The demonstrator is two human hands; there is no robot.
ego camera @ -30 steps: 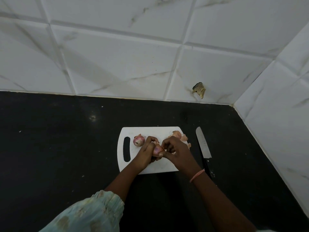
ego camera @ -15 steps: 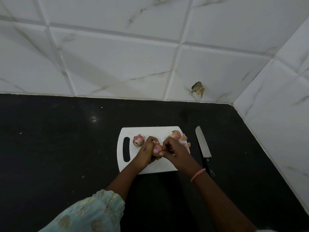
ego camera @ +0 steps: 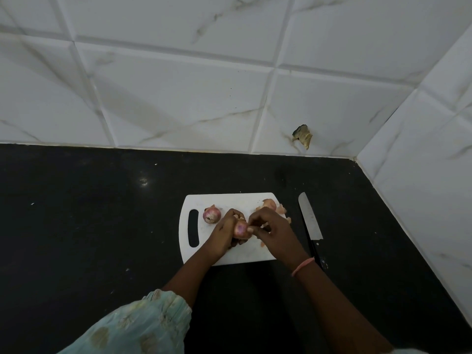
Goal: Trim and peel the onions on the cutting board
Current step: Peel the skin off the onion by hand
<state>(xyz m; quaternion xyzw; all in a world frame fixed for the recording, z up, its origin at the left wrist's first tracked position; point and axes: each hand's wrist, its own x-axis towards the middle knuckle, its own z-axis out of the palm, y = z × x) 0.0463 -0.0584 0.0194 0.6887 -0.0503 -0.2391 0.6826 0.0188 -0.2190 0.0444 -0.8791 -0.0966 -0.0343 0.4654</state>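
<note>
This is a kitchen, most likely in a home. A black stone countertop (ego camera: 89, 226) runs into a corner walled with white marble-patterned tiles (ego camera: 178, 98), one of them chipped near the corner (ego camera: 302, 136). On the counter lies a white plastic cutting board (ego camera: 194, 254) with a handle slot, carrying a small onion (ego camera: 211, 214) and a heap of onion skins (ego camera: 272, 206), and a kitchen knife (ego camera: 309, 220) rests on the counter just beside the board's right edge.
</note>
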